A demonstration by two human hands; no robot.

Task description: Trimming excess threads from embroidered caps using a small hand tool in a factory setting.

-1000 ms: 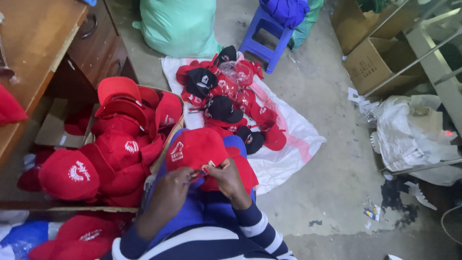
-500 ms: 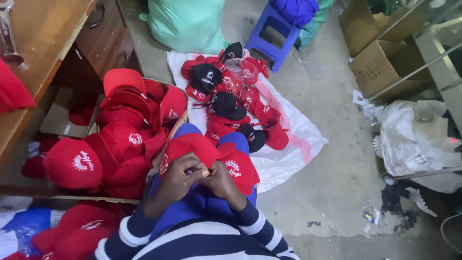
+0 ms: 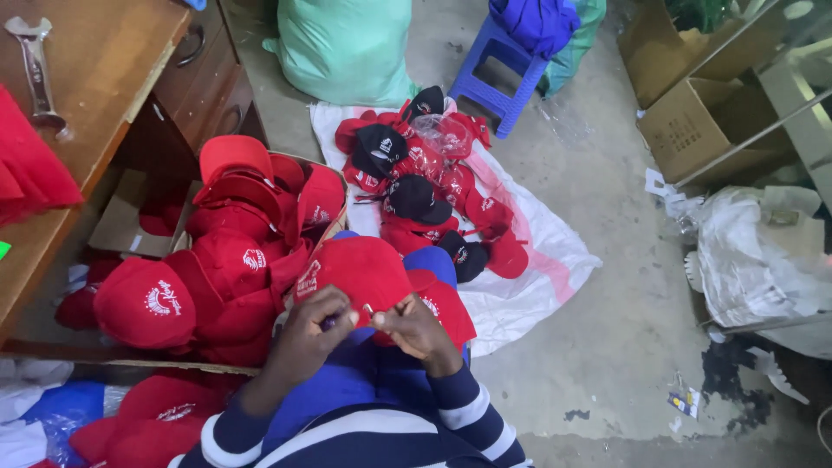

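— Where was the red cap (image 3: 360, 270)?
— On the person's lap, beside the heaped caps (image 3: 230, 260).
— And the hands?
— The left hand (image 3: 314, 328) and right hand (image 3: 414, 327) both pinched its near edge, fingers closed.

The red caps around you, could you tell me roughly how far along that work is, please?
Seemingly done: a heap of red caps fills the cardboard box beside the left knee. In hand: one red cap lies on the lap; the left hand pinches something small and dark at its edge, the right hand steadying it. Possibly left: red and black caps on the white sheet ahead.
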